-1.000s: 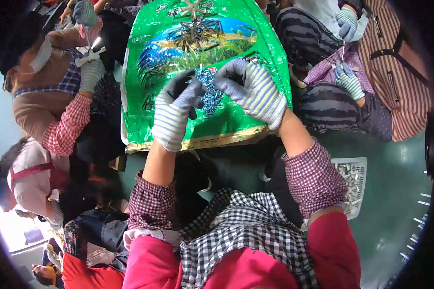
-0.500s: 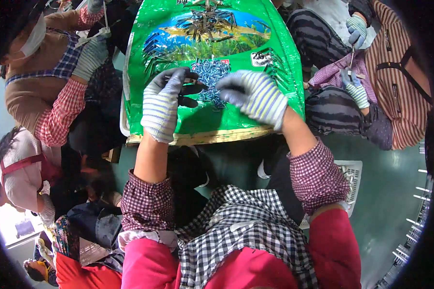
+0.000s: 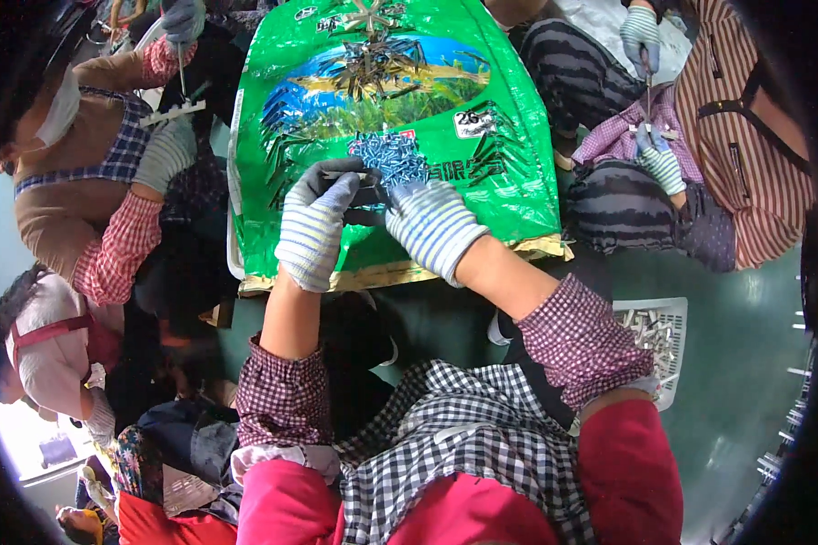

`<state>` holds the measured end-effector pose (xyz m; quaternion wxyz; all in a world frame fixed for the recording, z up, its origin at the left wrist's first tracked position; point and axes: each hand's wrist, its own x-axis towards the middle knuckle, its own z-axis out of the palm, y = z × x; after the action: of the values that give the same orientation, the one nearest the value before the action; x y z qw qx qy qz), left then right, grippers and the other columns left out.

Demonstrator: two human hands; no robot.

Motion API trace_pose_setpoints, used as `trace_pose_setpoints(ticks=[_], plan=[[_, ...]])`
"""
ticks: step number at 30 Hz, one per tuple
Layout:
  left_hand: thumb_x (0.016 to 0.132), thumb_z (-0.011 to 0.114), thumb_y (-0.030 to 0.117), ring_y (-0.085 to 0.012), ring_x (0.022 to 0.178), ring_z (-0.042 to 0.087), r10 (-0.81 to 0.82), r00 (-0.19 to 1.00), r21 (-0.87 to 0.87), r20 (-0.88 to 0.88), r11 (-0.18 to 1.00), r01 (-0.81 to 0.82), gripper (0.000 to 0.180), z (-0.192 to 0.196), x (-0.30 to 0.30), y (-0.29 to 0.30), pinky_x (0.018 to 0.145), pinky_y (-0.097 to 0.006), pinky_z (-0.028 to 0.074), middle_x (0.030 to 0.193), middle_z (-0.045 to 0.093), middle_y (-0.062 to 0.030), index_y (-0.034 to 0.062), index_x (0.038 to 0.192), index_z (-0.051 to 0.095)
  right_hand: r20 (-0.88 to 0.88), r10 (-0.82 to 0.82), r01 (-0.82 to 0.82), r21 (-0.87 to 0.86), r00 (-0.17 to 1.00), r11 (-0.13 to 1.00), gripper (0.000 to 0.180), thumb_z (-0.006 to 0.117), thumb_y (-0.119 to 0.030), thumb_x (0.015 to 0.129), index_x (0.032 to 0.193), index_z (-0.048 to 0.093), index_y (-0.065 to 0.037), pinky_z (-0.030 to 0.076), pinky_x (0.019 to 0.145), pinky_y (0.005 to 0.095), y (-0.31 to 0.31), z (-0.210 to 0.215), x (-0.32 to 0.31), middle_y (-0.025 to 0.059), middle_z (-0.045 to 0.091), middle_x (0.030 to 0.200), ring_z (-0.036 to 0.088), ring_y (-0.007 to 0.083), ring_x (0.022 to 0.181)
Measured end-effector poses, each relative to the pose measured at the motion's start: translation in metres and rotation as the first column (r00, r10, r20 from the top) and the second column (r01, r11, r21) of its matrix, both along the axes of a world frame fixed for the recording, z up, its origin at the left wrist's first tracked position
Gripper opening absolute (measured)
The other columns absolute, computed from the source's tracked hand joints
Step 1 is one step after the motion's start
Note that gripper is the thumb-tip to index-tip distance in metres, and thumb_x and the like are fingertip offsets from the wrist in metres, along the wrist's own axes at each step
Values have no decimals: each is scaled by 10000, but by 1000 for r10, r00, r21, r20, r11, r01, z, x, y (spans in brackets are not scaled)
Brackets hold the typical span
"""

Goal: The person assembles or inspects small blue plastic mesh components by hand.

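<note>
My left hand (image 3: 311, 232), in a striped glove with dark grey fingertips, pinches a small dark strip-like piece (image 3: 366, 180) over the near part of a green printed sack (image 3: 523, 195). My right hand (image 3: 434, 227), gloved alike, is close to the left fingertips. Its fingers are drawn together and partly hidden, so whatever they hold cannot be made out. Just beyond both hands lies a heap of small bluish metal screws (image 3: 391, 159). Farther up the sack is a pile of thin dark strips (image 3: 377, 68).
More dark strips (image 3: 282, 127) are scattered along the sack's sides. A white basket (image 3: 673, 350) holding pale pieces stands on the floor at right. Co-workers sit at both sides: one gloved hand (image 3: 168, 154) at left, another (image 3: 661, 168) at right with a pink-checked sleeve near it.
My right hand has moved left and nearer me, from beside the screw heap to my left fingertips. The left hand still pinches its piece. The whole view has shifted slightly.
</note>
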<state>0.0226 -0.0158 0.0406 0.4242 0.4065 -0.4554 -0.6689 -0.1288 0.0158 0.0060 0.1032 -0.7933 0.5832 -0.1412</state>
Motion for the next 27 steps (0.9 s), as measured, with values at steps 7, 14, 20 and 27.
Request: trace_pose_setpoints(ticks=[7,14,20,27], plan=[[887,520,124,-210,775,636,-69,997,26,-25,997,69,211,-5,2,-3,582,-319,535,959,633,-132,22,1072,503,-68,21,-20,15,997,1000,257,554,-287,808,895,584,-46,453,725,434,-3,11,-8,151,623,818,602,310,790],[879,528,117,-196,696,630,-14,996,-23,93,1000,16,163,-4,8,-8,532,-297,521,889,636,-120,35,1017,500,-40,70,-70,-3,997,998,193,554,-232,800,844,583,-46,465,678,432,-10,4,-6,141,606,813,595,303,782],[869,546,114,-182,689,634,32,998,-59,61,998,-28,131,2,13,-8,556,-293,529,894,648,-131,34,971,522,-19,176,-177,-167,984,970,144,562,-187,764,862,588,-85,468,673,431,-6,8,-18,110,566,861,575,289,790],[877,531,92,-182,693,640,64,995,-80,74,995,-58,136,4,9,-5,554,-285,530,888,642,-119,18,991,530,-278,139,-126,66,950,990,156,492,-135,791,894,603,-99,476,701,418,-13,7,-9,106,598,914,600,273,853]])
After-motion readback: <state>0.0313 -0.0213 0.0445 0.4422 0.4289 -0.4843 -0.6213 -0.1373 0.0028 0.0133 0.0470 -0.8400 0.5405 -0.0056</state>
